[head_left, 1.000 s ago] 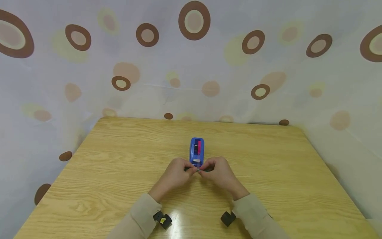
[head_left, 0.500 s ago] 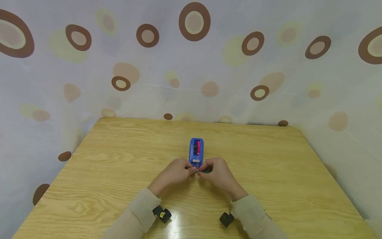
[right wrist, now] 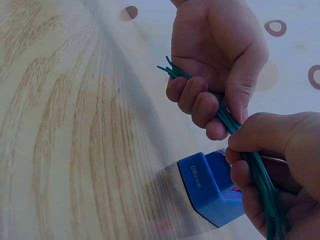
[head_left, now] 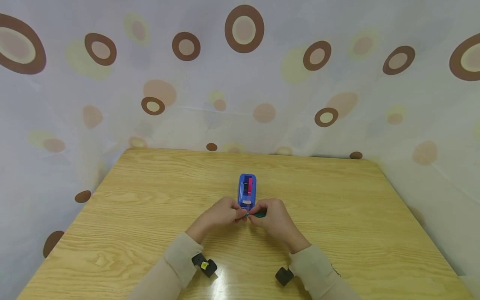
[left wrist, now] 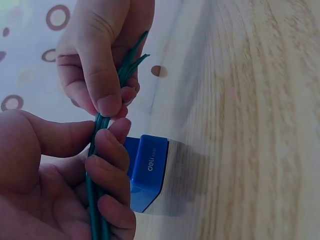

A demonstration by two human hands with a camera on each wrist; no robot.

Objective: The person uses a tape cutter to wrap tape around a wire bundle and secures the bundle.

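Observation:
A bundle of thin green wires (right wrist: 257, 175) runs across both hands. My left hand (left wrist: 55, 185) holds one part of it, its fingers curled round the strands, in the left wrist view. Close beside it, my right hand (right wrist: 280, 150) pinches the bundle between thumb and fingers. In the head view the left hand (head_left: 223, 213) and right hand (head_left: 275, 216) nearly meet at the near end of a blue tape dispenser (head_left: 241, 191). A pink tape roll (head_left: 250, 186) sits in the dispenser. A faint strip of tape seems to reach toward the fingertips; its end is hidden.
The dispenser stands on a wood-grain table (head_left: 168, 187). Behind it hangs a pale cloth (head_left: 240, 91) patterned with brown circles. Black wrist-worn devices, a left one (head_left: 204, 265) and a right one (head_left: 284, 276), sit below the sleeves.
More of the green wires shows beside my right fingers than a second ago. Both hands have shifted only slightly and stay close together. The dispenser stays in place.

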